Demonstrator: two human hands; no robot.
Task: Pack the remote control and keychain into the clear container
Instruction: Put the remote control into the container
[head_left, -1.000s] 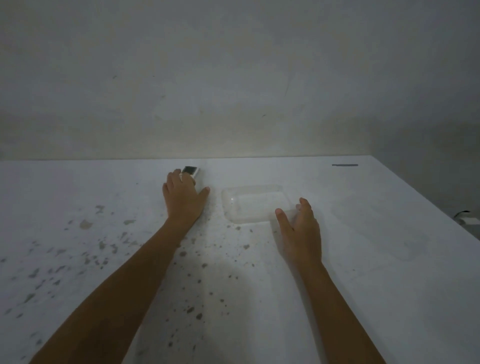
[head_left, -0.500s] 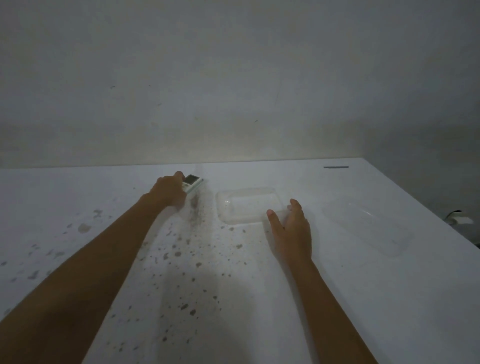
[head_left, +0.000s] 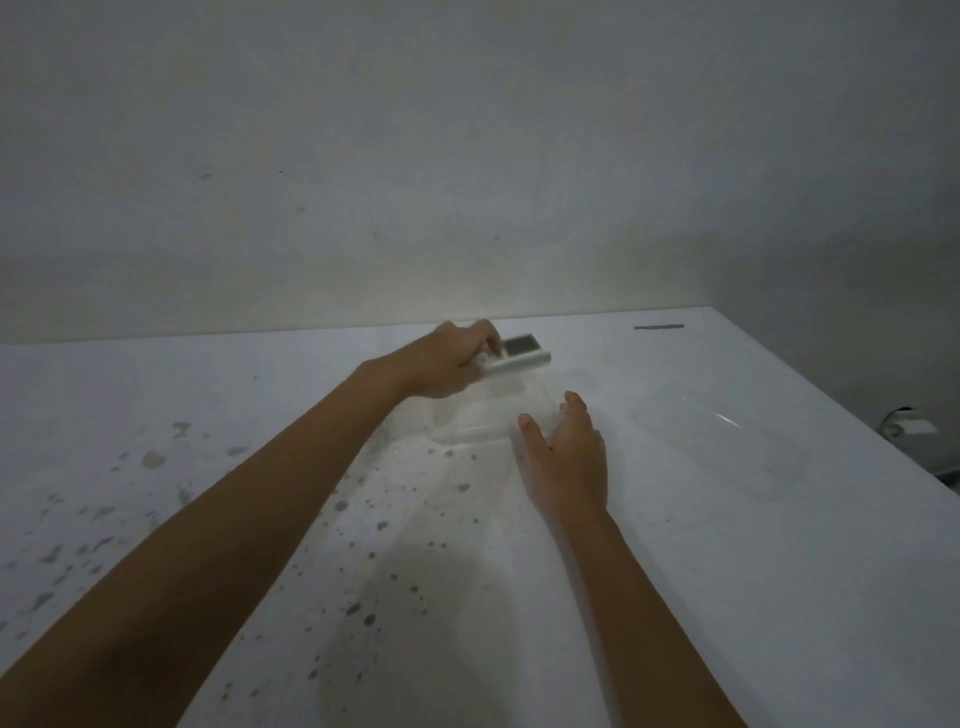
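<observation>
My left hand (head_left: 451, 364) grips a white remote control (head_left: 519, 354) with a grey screen and holds it in the air, just above the far edge of the clear container (head_left: 480, 418). The container is an open, see-through rectangular tub on the white table. My right hand (head_left: 569, 457) rests flat against the container's near right corner, fingers apart and holding nothing. No keychain shows in this view.
A clear lid (head_left: 722, 447) lies on the white table (head_left: 675, 597) to the right of the container. Dark specks cover the table's left and middle. A dark strip (head_left: 658, 327) lies at the far right, near the wall. The table's right edge runs diagonally.
My left hand closed on the remote, lifted it off the table and carried it rightward over the container. My right hand stayed at the container's corner.
</observation>
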